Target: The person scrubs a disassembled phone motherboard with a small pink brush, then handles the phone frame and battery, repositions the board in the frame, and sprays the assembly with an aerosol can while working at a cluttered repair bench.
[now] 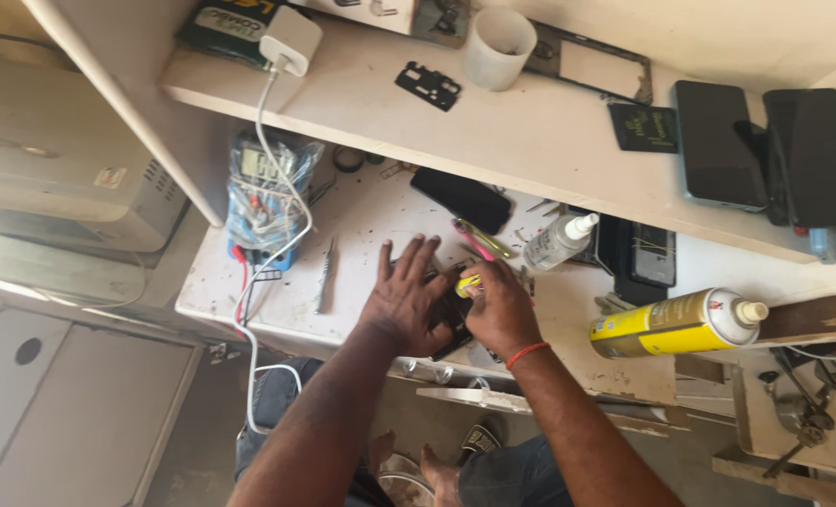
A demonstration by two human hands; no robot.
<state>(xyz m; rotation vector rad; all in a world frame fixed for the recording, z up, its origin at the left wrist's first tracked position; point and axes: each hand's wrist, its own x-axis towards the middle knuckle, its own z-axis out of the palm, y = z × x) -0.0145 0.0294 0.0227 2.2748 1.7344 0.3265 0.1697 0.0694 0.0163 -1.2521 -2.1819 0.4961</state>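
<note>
— Both hands first: what do you have?

— From my remote seat, my left hand (407, 299) lies flat with fingers spread, pressing on a dark phone (451, 314) on the tabletop (352, 253). My right hand (498, 305), with a red band at the wrist, is curled around a small yellow-tipped tool (468, 284), pinching it against the phone's upper edge. The phone sits between the two hands, mostly covered by them.

— And around them?

— At nine o'clock of the left hand, a slim screwdriver (324, 274) lies on the tabletop. At ten o'clock, a multimeter wrapped in clear plastic (266, 192) stands with a white cable (272, 188) running across it. At twelve o'clock lies a black case (461, 199), with a pink and yellow tool (479, 241) just beside it. At one o'clock a small clear spray bottle (559, 241) leans. At three o'clock a yellow aerosol can (676, 324) lies on its side.

— Farther out?

— On the shelf (531, 141) above: a white charger (290, 39), a white cup (499, 47), and dark phones (766, 150) at two o'clock.
</note>
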